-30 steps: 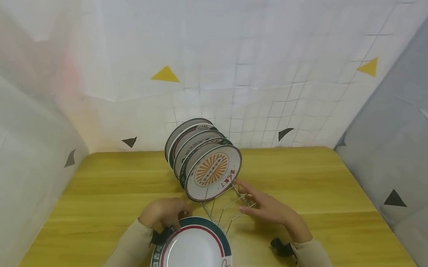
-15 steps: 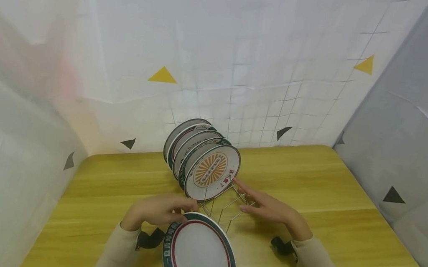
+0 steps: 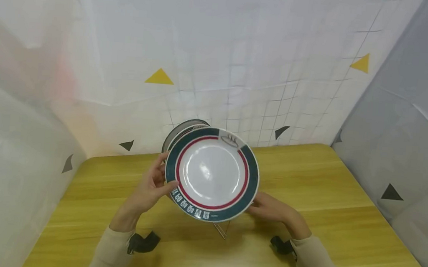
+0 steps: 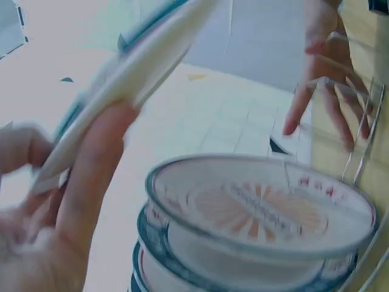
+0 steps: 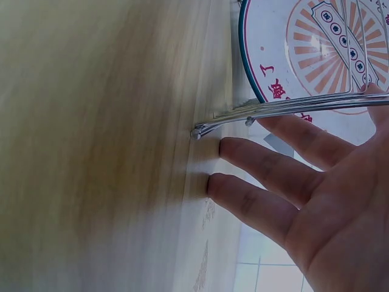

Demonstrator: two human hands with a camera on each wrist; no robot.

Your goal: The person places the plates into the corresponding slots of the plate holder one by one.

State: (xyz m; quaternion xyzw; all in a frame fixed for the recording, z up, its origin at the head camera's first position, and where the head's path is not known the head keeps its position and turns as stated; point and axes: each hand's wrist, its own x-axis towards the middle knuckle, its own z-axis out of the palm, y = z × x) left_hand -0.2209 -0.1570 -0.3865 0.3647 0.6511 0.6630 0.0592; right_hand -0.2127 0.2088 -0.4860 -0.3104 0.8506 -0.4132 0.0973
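My left hand point(image 3: 145, 193) grips the left rim of a white plate point(image 3: 212, 175) with a green band and a red ring. Its thumb lies over the front, the fingers behind. The plate is raised and tilted, its face toward me, hiding most of the wire dish rack point(image 5: 292, 106). Several plates stand leaning in the rack; the nearest racked plate point(image 4: 261, 210) has an orange sunburst on its underside. My right hand point(image 3: 273, 208) stays low at the rack's right side, its fingers straight and spread beside the wire point(image 5: 328, 176). Whether they press it I cannot tell.
The wooden table point(image 3: 308, 178) carries the rack near its middle. A white sheet wall point(image 3: 219, 67) with yellow and black triangles closes off the back, and similar grey sheets point(image 3: 411, 166) stand at the sides.
My left hand has lifted the plate from the table's front up before the rack, turning it face-on. My right hand has stayed by the rack.
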